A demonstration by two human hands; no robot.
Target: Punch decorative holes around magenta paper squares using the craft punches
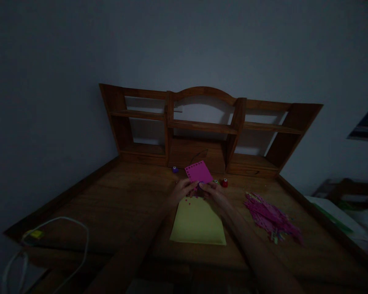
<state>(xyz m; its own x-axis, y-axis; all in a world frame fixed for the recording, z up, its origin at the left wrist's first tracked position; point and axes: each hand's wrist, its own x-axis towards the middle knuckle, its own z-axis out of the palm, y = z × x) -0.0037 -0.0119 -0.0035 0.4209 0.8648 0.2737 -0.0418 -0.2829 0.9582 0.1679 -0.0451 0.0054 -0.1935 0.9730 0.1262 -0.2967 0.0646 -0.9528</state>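
A pink sheet of paper (200,171) with a row of punched holes along its far and left edges stands out beyond my hands. My left hand (183,190) is closed at the paper's near left side, fingers bent inward. From the right, my right hand (214,192) closes round a small dark purple craft punch (200,185), its thumb on top, at the near edge of the pink sheet. Small pink cut-outs (187,201) lie just below the hands. Under them is a stack of yellow paper (198,222). My fingertips are partly hidden in the dim light.
Other small craft punches, a purple one (175,169), a red one (225,183) and a green one (216,181), stand beyond the hands. A heap of pink paper strips (271,216) lies right. A wooden shelf unit (202,127) backs the desk. A white cable (86,241) loops at left.
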